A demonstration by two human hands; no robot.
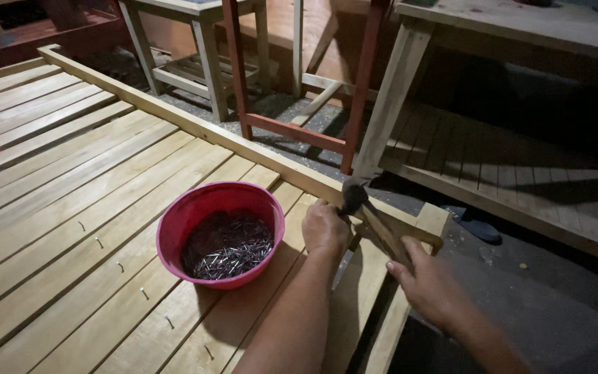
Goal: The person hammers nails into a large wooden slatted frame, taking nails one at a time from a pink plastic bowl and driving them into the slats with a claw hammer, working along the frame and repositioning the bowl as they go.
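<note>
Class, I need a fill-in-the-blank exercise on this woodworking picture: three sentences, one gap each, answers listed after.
1. The right hand grips a ____ by its wooden handle.
2. The bowl holding the nails is coloured ____.
3. The left hand rests on the slatted wooden frame, to the ____ of the bowl in the picture.

Missing words: hammer; pink; right

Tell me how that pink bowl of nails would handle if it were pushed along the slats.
The pink bowl probably feels heavy for its size, since nails fill its bottom. Its smooth rounded sides may slip in the hands. It would likely slide rather than tip, though gaps between the slats could catch it.
</note>
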